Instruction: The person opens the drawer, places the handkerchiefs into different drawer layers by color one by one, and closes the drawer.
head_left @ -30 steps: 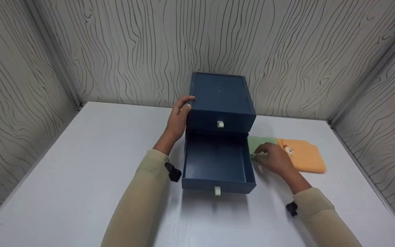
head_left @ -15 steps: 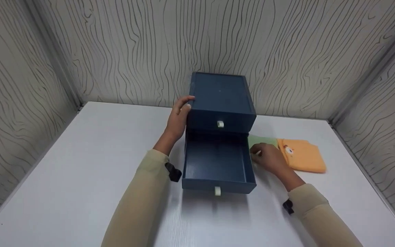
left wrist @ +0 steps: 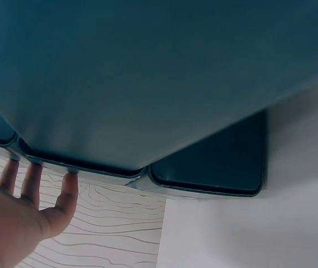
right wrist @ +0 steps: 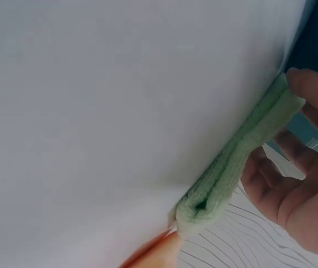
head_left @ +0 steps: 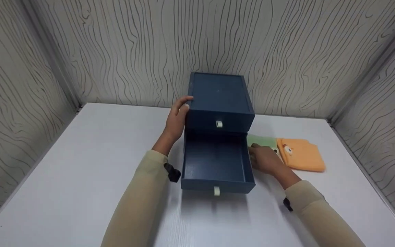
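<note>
A dark blue two-drawer cabinet [head_left: 220,92] stands on the white table, its lower drawer [head_left: 214,161] pulled out and its upper one closed. My left hand [head_left: 176,124] rests against the cabinet's left side, fingertips at the top edge; in the left wrist view several fingers press on the side panel. Right of the drawer lies a folded green towel [head_left: 262,140]. My right hand [head_left: 265,158] pinches its left end, with the thumb at the corner of the towel [right wrist: 234,153] in the right wrist view. Part of the towel is hidden by the hand.
A folded orange towel [head_left: 303,155] with an animal face lies just right of the green one. Wood-grain patterned walls [head_left: 132,51] enclose the table [head_left: 81,178] at the back and sides. White pull tabs [head_left: 217,191] stick out from the drawer fronts.
My right hand has shifted slightly left and its fingers have lowered around the green towel's end. Eyes on the green towel now show beside the hand. The left hand stays at the cabinet.
</note>
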Demonstrator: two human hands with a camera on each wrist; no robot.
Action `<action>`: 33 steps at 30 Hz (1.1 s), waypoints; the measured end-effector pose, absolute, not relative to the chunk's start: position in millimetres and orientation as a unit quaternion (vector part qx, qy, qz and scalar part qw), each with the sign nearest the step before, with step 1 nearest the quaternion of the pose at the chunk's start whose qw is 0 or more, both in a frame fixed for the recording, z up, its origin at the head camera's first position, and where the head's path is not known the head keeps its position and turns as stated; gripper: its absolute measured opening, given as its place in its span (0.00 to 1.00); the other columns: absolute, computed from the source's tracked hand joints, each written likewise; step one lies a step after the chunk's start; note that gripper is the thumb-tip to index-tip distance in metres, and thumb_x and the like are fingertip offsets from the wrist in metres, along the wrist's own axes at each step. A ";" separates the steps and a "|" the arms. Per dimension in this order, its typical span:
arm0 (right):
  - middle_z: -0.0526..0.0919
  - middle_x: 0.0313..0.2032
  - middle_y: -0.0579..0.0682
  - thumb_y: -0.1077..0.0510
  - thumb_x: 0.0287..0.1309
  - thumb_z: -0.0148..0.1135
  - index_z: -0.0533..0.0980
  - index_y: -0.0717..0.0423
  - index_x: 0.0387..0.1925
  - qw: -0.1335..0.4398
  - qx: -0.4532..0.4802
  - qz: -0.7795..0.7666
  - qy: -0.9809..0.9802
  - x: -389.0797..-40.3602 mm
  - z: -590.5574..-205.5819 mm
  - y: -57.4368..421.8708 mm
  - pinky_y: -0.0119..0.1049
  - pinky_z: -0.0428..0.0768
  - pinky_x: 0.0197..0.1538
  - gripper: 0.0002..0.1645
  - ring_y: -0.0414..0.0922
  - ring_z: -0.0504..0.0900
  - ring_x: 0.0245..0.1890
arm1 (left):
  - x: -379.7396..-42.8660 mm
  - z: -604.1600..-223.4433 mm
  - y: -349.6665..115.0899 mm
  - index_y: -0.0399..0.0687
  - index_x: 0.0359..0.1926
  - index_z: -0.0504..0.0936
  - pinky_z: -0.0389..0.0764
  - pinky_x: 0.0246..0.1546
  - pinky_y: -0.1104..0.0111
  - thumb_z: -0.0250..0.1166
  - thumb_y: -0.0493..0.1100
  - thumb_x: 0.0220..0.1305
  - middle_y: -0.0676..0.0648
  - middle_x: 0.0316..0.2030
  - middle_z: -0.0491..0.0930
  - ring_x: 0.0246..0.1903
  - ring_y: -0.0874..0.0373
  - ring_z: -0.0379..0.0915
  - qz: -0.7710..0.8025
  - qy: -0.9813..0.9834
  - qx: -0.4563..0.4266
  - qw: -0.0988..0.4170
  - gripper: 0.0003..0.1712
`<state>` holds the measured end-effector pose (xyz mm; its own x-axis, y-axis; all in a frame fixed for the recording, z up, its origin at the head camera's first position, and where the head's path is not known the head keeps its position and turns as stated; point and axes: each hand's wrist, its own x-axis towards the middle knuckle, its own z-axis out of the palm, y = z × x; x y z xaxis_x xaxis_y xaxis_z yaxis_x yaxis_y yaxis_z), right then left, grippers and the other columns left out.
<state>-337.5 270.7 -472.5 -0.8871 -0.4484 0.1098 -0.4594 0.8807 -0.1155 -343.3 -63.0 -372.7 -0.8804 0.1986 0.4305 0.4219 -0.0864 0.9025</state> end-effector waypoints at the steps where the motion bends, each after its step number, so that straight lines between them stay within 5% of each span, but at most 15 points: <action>1: 0.81 0.40 0.54 0.60 0.57 0.62 0.79 0.52 0.51 0.039 0.243 0.057 -0.968 -337.8 -471.6 270.6 0.46 0.77 0.33 0.18 0.49 0.78 0.27 | -343.3 -372.6 -63.0 0.34 0.65 0.65 0.62 0.23 0.68 0.40 0.40 0.75 0.57 0.15 0.60 0.15 0.64 0.53 -0.699 -0.672 -0.231 0.081 0.23; 16: 0.81 0.41 0.53 0.58 0.55 0.66 0.77 0.53 0.54 -0.043 0.242 0.068 -0.967 -336.8 -465.3 272.3 0.45 0.78 0.38 0.22 0.46 0.77 0.31 | -360.6 -391.2 -62.5 0.40 0.65 0.67 0.63 0.23 0.70 0.41 0.42 0.76 0.56 0.16 0.60 0.16 0.64 0.53 -0.697 -0.679 -0.210 0.098 0.22; 25: 0.77 0.31 0.51 0.58 0.54 0.65 0.81 0.51 0.36 0.018 0.330 0.024 -0.943 -337.3 -464.2 270.3 0.37 0.70 0.26 0.06 0.42 0.68 0.21 | -365.5 -397.1 -60.2 0.48 0.64 0.69 0.62 0.22 0.70 0.42 0.45 0.75 0.54 0.18 0.60 0.16 0.63 0.50 -0.702 -0.675 -0.201 0.105 0.21; 31: 0.77 0.30 0.51 0.58 0.52 0.66 0.81 0.53 0.35 0.024 0.329 0.029 -0.944 -339.0 -467.0 269.6 0.39 0.69 0.26 0.07 0.43 0.68 0.20 | -366.4 -397.2 -59.2 0.46 0.63 0.69 0.63 0.23 0.70 0.42 0.43 0.75 0.51 0.38 0.68 0.16 0.63 0.53 -0.699 -0.676 -0.205 0.110 0.21; 33: 0.76 0.29 0.51 0.58 0.50 0.67 0.81 0.53 0.34 0.031 0.331 0.034 -0.943 -339.2 -468.0 269.6 0.40 0.69 0.26 0.08 0.43 0.68 0.20 | -366.3 -396.6 -59.5 0.45 0.64 0.69 0.63 0.23 0.70 0.42 0.43 0.75 0.52 0.38 0.68 0.16 0.63 0.53 -0.700 -0.676 -0.203 0.106 0.21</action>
